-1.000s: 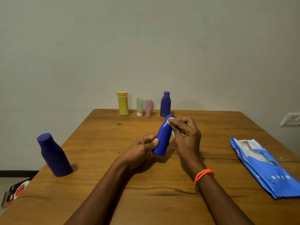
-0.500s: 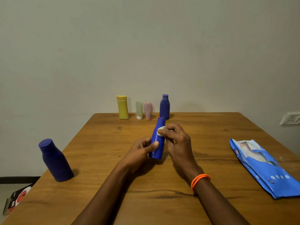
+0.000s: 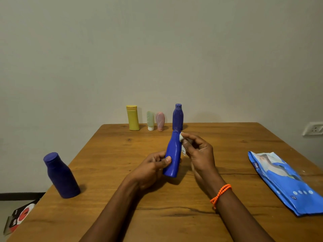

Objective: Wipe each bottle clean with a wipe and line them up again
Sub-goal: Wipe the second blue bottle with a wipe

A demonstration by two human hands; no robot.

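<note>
From the head view, the left hand (image 3: 153, 167) grips the lower body of a blue bottle (image 3: 173, 154), held above the middle of the table (image 3: 108, 154) with its long axis tilted, cap end pointing away and slightly right. The right hand (image 3: 197, 152) pinches a white wipe (image 3: 181, 137) against the bottle's neck, on its right side. The next stroke likely runs along that axis toward the base. Four bottles (image 3: 177, 117) stand lined up at the table's far edge, one dark bottle (image 3: 61, 175) apart at left
</note>
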